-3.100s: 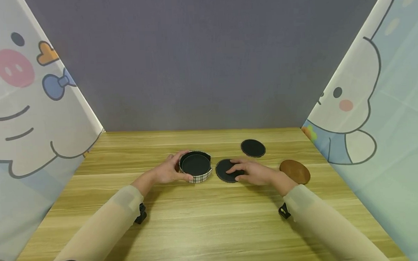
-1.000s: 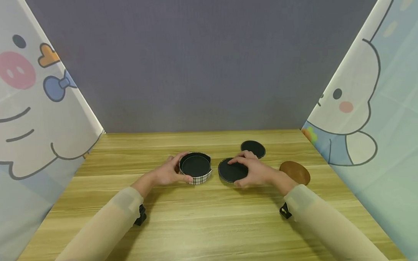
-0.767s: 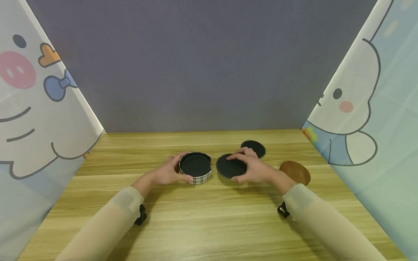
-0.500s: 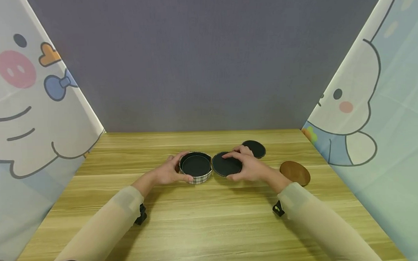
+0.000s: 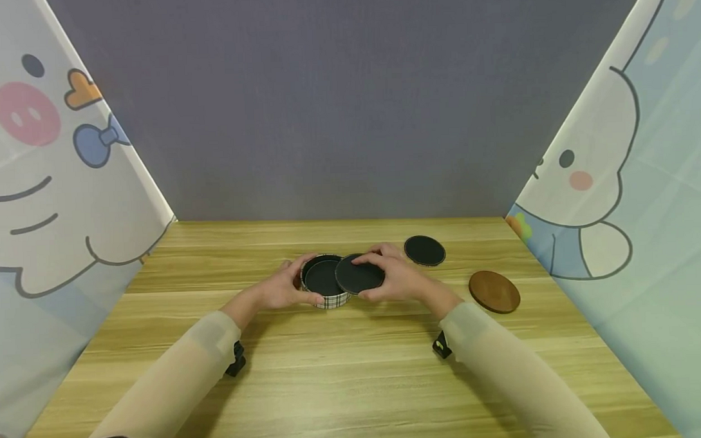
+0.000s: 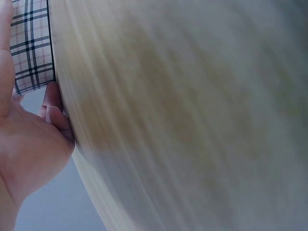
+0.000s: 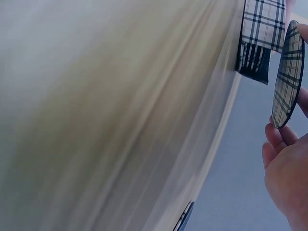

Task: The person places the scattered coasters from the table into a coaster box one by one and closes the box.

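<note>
A round coaster holder (image 5: pixel 321 276) with a plaid outer wall and black inside stands on the table. My left hand (image 5: pixel 280 289) grips it from the left, thumb along the front wall and fingers behind. In the left wrist view the plaid wall (image 6: pixel 32 45) shows beside the left hand (image 6: pixel 29 149). My right hand (image 5: pixel 393 275) holds a round black coaster (image 5: pixel 358 274) by its edge, raised and overlapping the holder's right side. The right wrist view shows the coaster's plaid underside (image 7: pixel 289 72), tilted near the holder's open-slotted wall (image 7: pixel 263 24), with the right hand (image 7: pixel 291 168) at its edge.
Another black coaster (image 5: pixel 424 250) lies flat at the back right of the wood-grain table (image 5: pixel 333 387). A brown round wooden disc (image 5: pixel 495 291) lies farther right. A grey panel (image 5: pixel 335 103) rises behind the table, with cartoon-printed cloth (image 5: pixel 592 172) at both sides.
My right hand took up the coaster from beside the holder and carried it left, over the holder's right edge. My left hand stays on the holder.
</note>
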Demonstrator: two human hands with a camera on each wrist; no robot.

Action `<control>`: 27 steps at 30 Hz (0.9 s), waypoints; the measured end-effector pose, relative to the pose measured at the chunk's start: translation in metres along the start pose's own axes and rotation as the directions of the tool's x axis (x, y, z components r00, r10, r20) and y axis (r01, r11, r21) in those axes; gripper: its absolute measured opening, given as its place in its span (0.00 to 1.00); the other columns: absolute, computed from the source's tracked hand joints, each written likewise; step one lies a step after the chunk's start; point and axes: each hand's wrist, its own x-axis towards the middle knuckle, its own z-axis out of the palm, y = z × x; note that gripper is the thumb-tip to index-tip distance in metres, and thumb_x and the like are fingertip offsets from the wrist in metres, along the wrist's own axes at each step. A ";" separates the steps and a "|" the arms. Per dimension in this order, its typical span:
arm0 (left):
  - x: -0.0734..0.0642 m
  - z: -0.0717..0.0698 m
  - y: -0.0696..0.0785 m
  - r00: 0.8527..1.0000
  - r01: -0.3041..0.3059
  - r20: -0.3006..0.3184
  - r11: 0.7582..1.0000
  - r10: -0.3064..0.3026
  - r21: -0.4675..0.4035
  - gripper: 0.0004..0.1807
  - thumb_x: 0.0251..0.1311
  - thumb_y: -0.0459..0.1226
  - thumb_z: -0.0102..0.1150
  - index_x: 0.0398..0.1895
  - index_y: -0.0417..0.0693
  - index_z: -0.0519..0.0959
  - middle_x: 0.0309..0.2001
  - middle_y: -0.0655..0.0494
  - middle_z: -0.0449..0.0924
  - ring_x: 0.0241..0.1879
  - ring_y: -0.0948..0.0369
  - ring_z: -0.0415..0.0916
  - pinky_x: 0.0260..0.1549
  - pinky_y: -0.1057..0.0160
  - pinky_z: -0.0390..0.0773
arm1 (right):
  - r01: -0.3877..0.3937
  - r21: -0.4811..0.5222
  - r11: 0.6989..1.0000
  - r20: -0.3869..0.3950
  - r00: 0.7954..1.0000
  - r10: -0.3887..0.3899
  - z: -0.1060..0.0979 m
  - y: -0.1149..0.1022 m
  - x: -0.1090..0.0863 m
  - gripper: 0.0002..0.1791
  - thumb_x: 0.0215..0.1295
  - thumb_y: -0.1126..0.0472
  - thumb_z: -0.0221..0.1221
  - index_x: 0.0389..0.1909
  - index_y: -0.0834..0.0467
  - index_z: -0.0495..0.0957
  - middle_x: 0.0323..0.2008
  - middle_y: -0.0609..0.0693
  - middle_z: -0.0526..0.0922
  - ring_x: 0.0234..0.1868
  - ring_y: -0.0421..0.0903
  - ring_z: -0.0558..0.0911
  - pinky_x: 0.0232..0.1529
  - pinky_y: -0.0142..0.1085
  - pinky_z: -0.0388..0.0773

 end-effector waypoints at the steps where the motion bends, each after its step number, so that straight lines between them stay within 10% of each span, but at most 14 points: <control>1: 0.000 0.000 0.000 1.000 -0.001 0.001 1.000 0.001 -0.001 0.66 0.57 0.60 0.83 0.91 0.65 0.49 0.64 0.38 0.61 0.56 0.48 0.69 0.61 0.44 0.72 | 0.001 0.002 1.000 0.003 1.000 -0.001 0.001 -0.001 0.003 0.40 0.61 0.40 0.76 0.75 0.36 0.78 0.74 0.54 0.67 0.75 0.57 0.65 0.72 0.60 0.67; 27: -0.001 -0.002 -0.001 0.999 -0.016 0.039 1.000 0.016 -0.012 0.65 0.62 0.61 0.79 0.92 0.62 0.45 0.70 0.36 0.56 0.58 0.48 0.68 0.62 0.44 0.73 | 0.025 0.004 1.000 0.070 0.997 -0.026 0.026 -0.031 0.043 0.39 0.67 0.38 0.74 0.78 0.40 0.76 0.76 0.54 0.68 0.78 0.58 0.64 0.78 0.62 0.57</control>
